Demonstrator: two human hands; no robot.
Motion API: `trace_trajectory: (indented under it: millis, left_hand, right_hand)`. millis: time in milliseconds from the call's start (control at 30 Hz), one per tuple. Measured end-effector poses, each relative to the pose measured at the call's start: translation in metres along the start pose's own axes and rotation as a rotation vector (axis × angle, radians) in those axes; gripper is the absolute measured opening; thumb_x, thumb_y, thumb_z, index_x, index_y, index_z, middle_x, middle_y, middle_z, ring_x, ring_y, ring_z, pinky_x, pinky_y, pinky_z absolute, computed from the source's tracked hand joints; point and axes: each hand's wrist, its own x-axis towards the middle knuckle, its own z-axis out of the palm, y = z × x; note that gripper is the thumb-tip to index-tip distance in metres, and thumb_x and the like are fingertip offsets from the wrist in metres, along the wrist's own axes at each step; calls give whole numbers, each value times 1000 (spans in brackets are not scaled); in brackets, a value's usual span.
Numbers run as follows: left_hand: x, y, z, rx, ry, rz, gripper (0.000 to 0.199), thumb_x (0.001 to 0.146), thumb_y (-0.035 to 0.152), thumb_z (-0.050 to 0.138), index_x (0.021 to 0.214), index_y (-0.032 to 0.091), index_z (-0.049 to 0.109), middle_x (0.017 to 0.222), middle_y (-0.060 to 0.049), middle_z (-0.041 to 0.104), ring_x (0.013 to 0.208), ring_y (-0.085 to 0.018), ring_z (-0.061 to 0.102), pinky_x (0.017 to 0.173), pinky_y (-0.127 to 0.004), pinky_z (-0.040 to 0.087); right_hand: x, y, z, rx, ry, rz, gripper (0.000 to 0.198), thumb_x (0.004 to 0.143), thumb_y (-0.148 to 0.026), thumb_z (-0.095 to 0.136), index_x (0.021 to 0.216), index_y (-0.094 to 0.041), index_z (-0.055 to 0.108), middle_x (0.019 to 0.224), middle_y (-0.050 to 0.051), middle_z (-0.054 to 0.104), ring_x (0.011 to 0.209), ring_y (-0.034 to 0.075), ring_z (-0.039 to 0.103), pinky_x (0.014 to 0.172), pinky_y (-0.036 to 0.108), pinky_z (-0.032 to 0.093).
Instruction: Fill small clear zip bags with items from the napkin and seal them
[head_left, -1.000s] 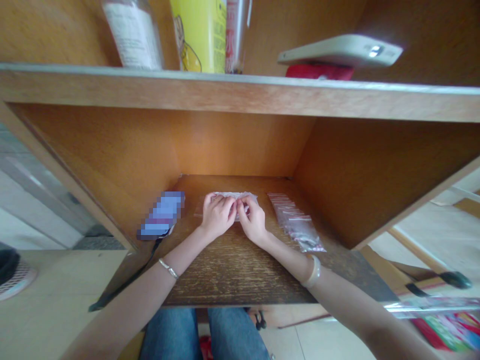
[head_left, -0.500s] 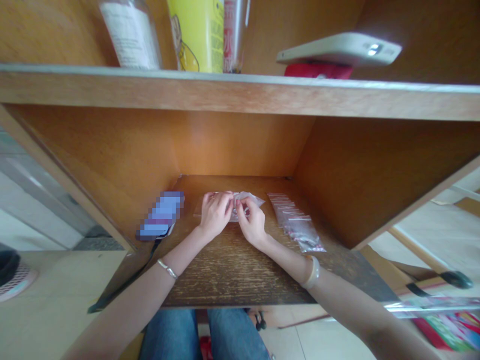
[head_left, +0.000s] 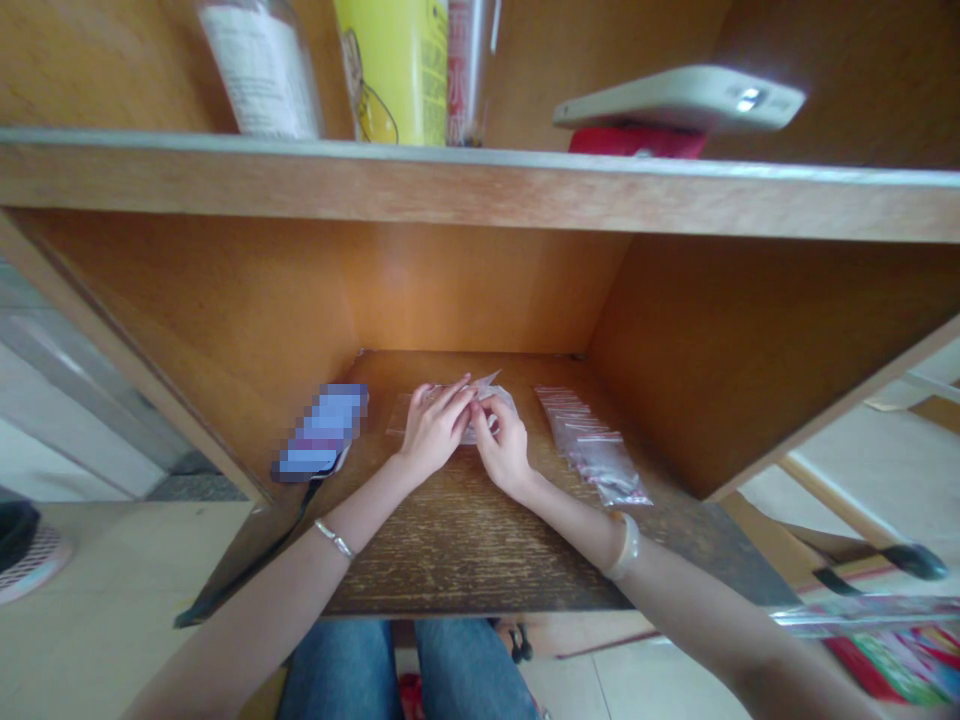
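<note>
Film [head_left: 501, 392], clear, creased and pointed, is pinched in right hand [head_left: 505, 445] grip; left hand [head_left: 433, 432] grip, I cannot tell.

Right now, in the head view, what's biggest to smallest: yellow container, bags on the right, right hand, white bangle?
1. Yellow container, cut off at the top
2. Bags on the right
3. Right hand
4. White bangle

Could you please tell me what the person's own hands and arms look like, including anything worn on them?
The left hand is ungloved, with a slim, silvery bracelet above the wrist. The right hand is ungloved too, with a broader, whitish bangle farther up the forearm. No sleeves show on either arm.
</note>
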Motion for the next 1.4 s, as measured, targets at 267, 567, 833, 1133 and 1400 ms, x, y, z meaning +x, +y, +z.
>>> trace_trajectory:
  millis: [267, 567, 833, 1133, 1400]
  left_hand:
    - [0, -3, 1, 28, 2, -44, 32, 92, 28, 47, 123, 22, 53, 127, -7, 60, 111, -20, 59, 95, -41, 37]
    - [0, -2, 1, 20, -29, -32, 27, 91, 23, 48, 115, 22, 58, 127, -7, 59, 110, -19, 59, 96, -40, 37]
    - [-1, -3, 4, 31, -56, -39, 25, 89, 27, 51, 113, 24, 61, 127, -6, 59, 108, -20, 60, 97, -42, 37]
    - [1, 1, 0, 33, -95, -49, 13, 86, 22, 55, 87, 22, 68, 116, -5, 66, 101, -21, 63, 96, -43, 38]
    - [0, 4, 2, -5, -115, -153, 28, 78, 27, 60, 104, 19, 56, 105, -8, 69, 98, -24, 62, 95, -43, 37]
  right_hand:
    - [7, 2, 6, 465, 17, 316, 31, 82, -52, 53, 81, -21, 51, 78, 1, 55, 69, 15, 53, 60, 28, 47]
    - [14, 1, 8, 885, -134, 625, 35, 73, -50, 62, 93, -22, 57, 75, 0, 60, 60, 14, 57, 51, 28, 50]
    - [17, 11, 10, 1024, -100, 678, 24, 67, -36, 66, 86, -22, 60, 73, -2, 62, 64, 14, 57, 56, 26, 48]
    - [18, 6, 10, 1055, 6, 676, 26, 61, -25, 70, 83, -22, 56, 75, -3, 64, 66, 13, 58, 58, 25, 44]
    - [19, 5, 8, 914, 38, 654, 32, 63, -29, 68, 91, -21, 55, 91, 2, 67, 80, 18, 63, 73, 32, 50]
